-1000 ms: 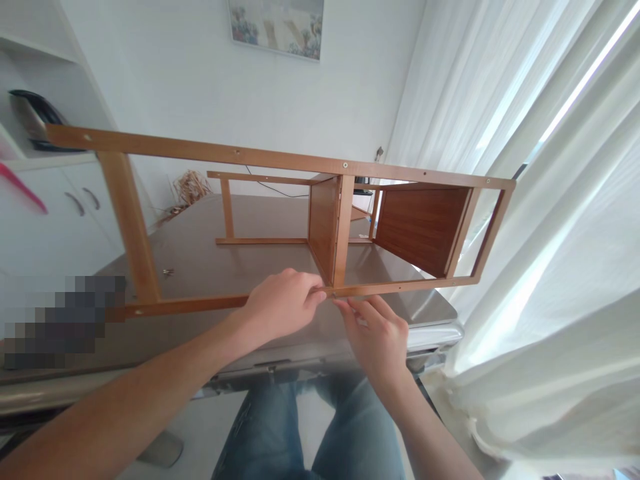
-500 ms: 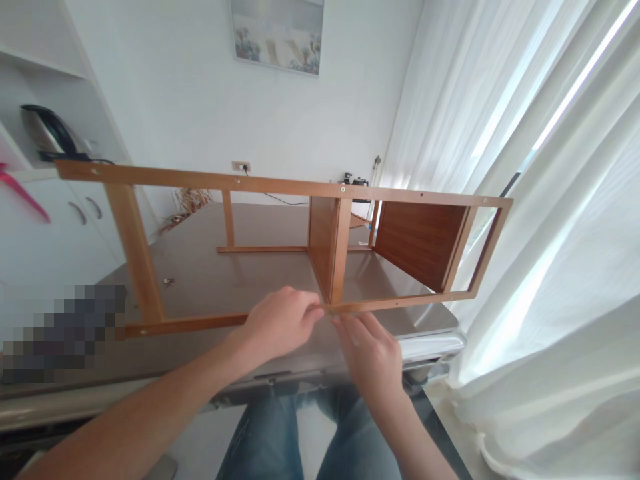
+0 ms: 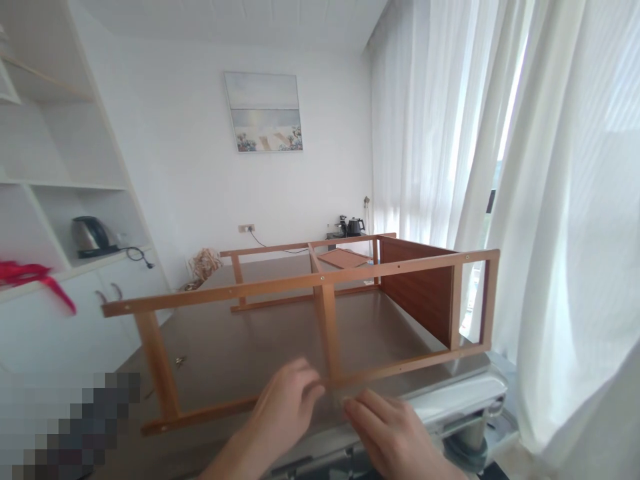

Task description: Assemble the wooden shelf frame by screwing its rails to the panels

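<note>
a white ceiling (image 3: 225,20) of panels runs over a white wall (image 3: 175,167), where a framed seascape print (image 3: 263,112) hangs above a wall socket (image 3: 245,228) with a thin cable trailing down from it. on the left stand white built-in shelves (image 3: 65,133) holding a silver kettle (image 3: 90,237), over white cabinet doors (image 3: 50,327) with curved handles. a dark kettle (image 3: 355,227) sits on a small far table. sheer white curtains (image 3: 430,133) cover the right side, daylight glowing through them, and a brown worktop (image 3: 240,347) with a steel edge fills the middle of the room.
</note>
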`<state>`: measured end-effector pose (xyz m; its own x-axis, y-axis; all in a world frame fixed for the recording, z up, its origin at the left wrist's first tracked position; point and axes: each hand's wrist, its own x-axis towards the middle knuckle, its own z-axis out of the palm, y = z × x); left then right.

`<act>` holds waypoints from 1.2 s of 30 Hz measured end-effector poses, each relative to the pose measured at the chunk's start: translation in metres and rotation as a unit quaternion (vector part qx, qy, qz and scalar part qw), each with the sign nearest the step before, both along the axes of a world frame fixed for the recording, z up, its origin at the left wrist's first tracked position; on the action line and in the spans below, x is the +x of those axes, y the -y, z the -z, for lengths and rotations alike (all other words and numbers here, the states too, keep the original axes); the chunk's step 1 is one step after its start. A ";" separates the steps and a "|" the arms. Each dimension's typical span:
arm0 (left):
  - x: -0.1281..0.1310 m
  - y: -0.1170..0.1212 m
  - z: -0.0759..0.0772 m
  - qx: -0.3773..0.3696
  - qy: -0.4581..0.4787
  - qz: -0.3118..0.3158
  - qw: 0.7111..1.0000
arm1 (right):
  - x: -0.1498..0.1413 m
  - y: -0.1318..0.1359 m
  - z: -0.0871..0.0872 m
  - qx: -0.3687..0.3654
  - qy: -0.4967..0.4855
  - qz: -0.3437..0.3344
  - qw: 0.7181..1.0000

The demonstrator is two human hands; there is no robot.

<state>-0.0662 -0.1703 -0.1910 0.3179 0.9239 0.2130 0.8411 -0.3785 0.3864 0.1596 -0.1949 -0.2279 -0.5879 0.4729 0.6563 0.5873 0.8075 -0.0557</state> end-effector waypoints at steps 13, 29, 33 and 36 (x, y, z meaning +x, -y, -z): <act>0.001 -0.003 0.030 -0.014 0.057 -0.008 0.998 | 0.007 0.022 -0.044 -0.044 -0.266 0.015 0.963; 0.010 -0.041 -0.056 -0.050 0.704 0.127 0.697 | -0.014 -0.019 -0.109 0.064 -0.241 0.048 0.967; 0.017 -0.041 -0.055 -0.019 0.719 0.120 0.685 | -0.013 -0.033 -0.120 0.159 -0.118 0.046 0.979; 0.018 -0.040 -0.052 -0.019 0.727 0.124 0.676 | -0.011 -0.039 -0.131 0.193 -0.046 0.042 0.979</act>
<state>-0.0479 -0.1301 -0.1388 -0.0555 0.8940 0.4445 -0.5240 -0.4051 0.7493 0.1487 -0.1558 -0.0966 -0.4880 0.2240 0.8436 0.6594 0.7279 0.1882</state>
